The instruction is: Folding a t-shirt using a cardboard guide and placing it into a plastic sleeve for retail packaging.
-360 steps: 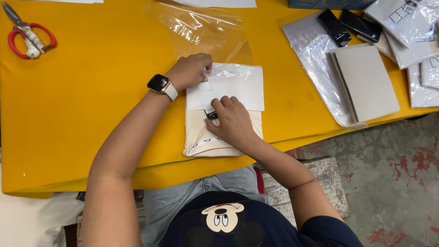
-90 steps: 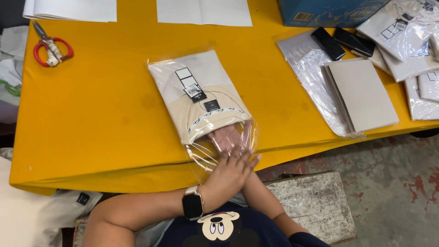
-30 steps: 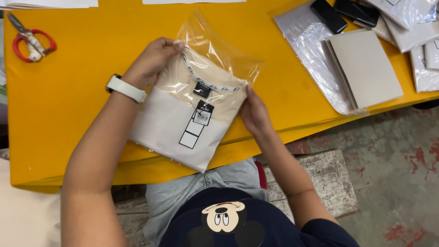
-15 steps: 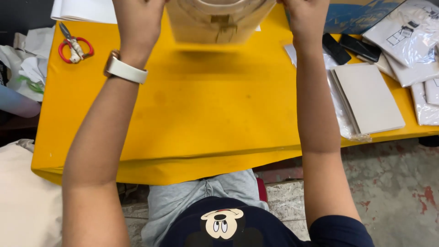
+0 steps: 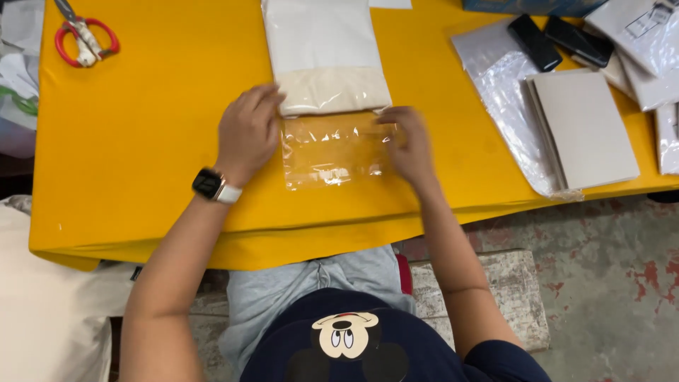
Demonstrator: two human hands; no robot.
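Observation:
A clear plastic bag [image 5: 332, 148] lies flat on the yellow table [image 5: 155, 141], with a folded cream cloth [image 5: 327, 56] filling its far part and its near end empty. My left hand [image 5: 246, 133] rests on the bag's left edge, fingers spread, a smartwatch on the wrist. My right hand [image 5: 409, 143] presses the bag's right edge next to the empty flap. Both hands lie flat against the plastic rather than gripping it.
Red-handled scissors [image 5: 85, 41] lie at the far left. To the right sit a stack of grey-white cards on plastic [image 5: 583, 127], two black oblong items [image 5: 559, 41] and more bagged packs [image 5: 647, 42]. White bags [image 5: 14, 78] hang off the left edge.
The bagged cloth was held up in the air half a second ago; now it lies flat on the table, turned with its open flap toward me, and both hands press its sides.

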